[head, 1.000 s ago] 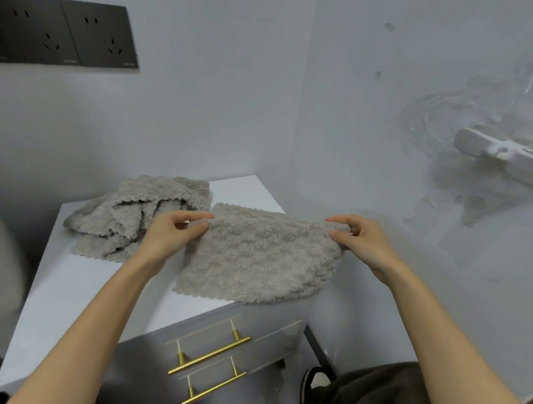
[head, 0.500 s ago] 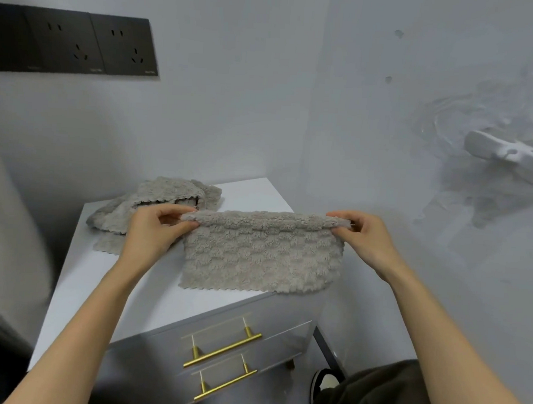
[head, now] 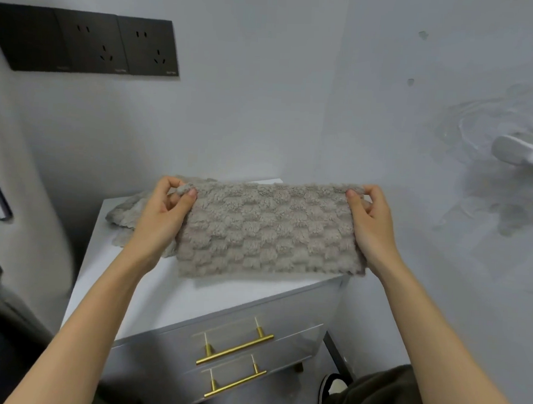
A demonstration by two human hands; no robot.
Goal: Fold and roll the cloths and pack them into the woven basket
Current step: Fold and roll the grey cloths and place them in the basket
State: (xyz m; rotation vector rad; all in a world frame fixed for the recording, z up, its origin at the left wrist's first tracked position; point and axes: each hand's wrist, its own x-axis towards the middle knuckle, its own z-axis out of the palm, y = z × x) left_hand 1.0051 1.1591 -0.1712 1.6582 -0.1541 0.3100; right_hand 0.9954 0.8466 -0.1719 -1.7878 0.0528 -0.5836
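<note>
A beige fluffy cloth hangs folded in half above the white cabinet top, held up by its top edge. My left hand pinches the top left corner. My right hand pinches the top right corner. Behind my left hand, a heap of more beige cloths lies on the cabinet, mostly hidden. No woven basket is in view.
The cabinet has two drawers with gold bar handles. It stands in a wall corner, with black sockets on the left wall and a white fixture on the right wall. A grey curtain hangs left.
Both hands have raised the cloth off the cabinet top; it now hangs straight and folded, with the top edge drawn taut between them. The view has shifted left.
</note>
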